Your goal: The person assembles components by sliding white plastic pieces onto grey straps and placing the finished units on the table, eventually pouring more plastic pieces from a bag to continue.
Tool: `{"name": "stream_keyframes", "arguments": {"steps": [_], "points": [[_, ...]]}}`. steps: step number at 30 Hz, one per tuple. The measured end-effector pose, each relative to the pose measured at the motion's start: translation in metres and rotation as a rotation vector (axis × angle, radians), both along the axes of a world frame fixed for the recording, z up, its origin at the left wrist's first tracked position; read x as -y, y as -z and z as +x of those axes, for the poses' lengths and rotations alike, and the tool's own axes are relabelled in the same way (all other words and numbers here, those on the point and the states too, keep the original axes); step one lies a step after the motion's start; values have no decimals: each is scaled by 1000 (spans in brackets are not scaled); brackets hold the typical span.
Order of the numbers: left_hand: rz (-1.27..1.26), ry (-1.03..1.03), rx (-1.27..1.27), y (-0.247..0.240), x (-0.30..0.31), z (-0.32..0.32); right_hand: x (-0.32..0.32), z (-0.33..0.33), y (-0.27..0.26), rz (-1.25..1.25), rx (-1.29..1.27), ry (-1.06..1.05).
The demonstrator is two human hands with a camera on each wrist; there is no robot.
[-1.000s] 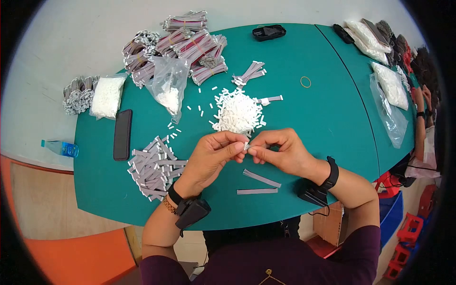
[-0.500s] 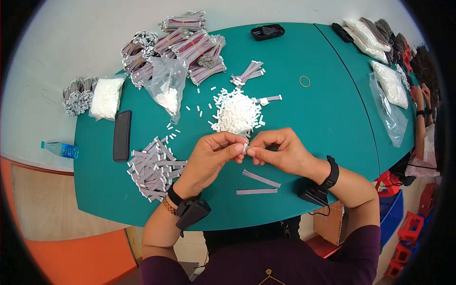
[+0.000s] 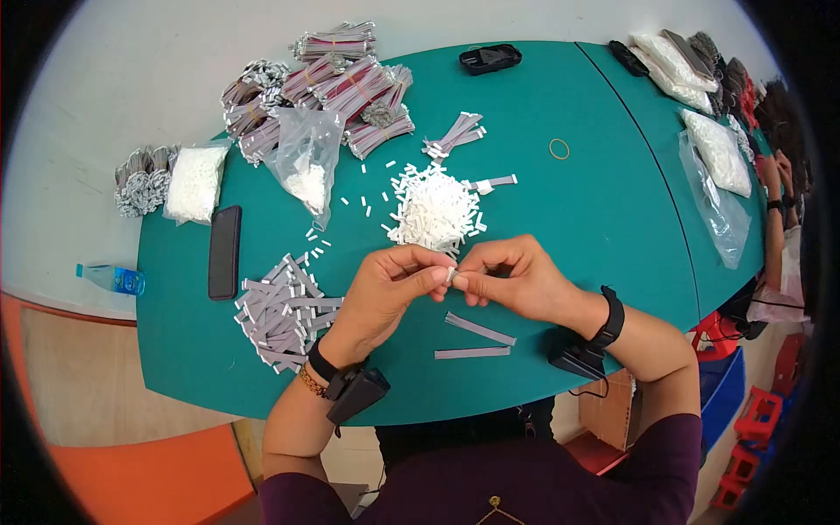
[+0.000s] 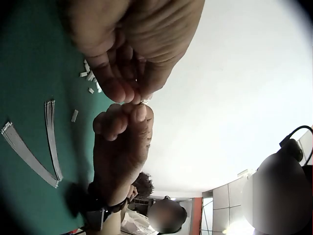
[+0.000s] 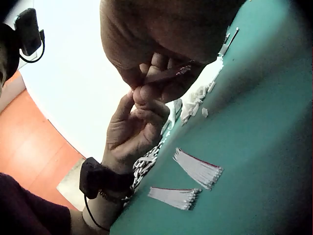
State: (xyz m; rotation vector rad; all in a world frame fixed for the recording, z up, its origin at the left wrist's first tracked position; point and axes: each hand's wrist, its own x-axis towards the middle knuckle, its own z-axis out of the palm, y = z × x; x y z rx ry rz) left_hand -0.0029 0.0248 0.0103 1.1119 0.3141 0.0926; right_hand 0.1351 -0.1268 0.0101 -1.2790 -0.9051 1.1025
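Note:
Above the green table (image 3: 604,236), my two hands meet fingertip to fingertip. My left hand (image 3: 385,289) pinches a small white connector housing (image 3: 451,274) between thumb and forefinger. From the other side my right hand (image 3: 521,280) grips a short flat ribbon cable (image 5: 166,75), whose loose wire ends stick out under the palm in the right wrist view. The fingertips mostly hide where cable and housing meet. Below the hands lie two loose grey ribbon cables (image 3: 479,329). A heap of white connector housings (image 3: 436,206) sits just beyond my fingers.
Cables with white ends (image 3: 284,311) are piled left of my left arm. A phone (image 3: 225,254), bags of white housings (image 3: 196,182) and bundled cables (image 3: 354,87) lie farther back. A rubber band (image 3: 559,149) is at the right. Another person's arms (image 3: 774,188) show at the far right.
Both hands stay together in nearly the same place, with only slight finger movement at the connector. The view has shifted a little; the things on the table have not moved.

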Motion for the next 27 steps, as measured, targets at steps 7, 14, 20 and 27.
{"name": "stream_keyframes", "arguments": {"steps": [7,14,20,27], "points": [[-75,15,0,2,-1,0,0,-2,-1,10,-17,17],[-40,13,-10,1,-1,0,0,-2,1,24,-5,19],[50,2,-4,0,0,0,1,-2,1,21,25,16],[53,-3,-6,-1,0,0,0,-4,3,59,45,41]]}}
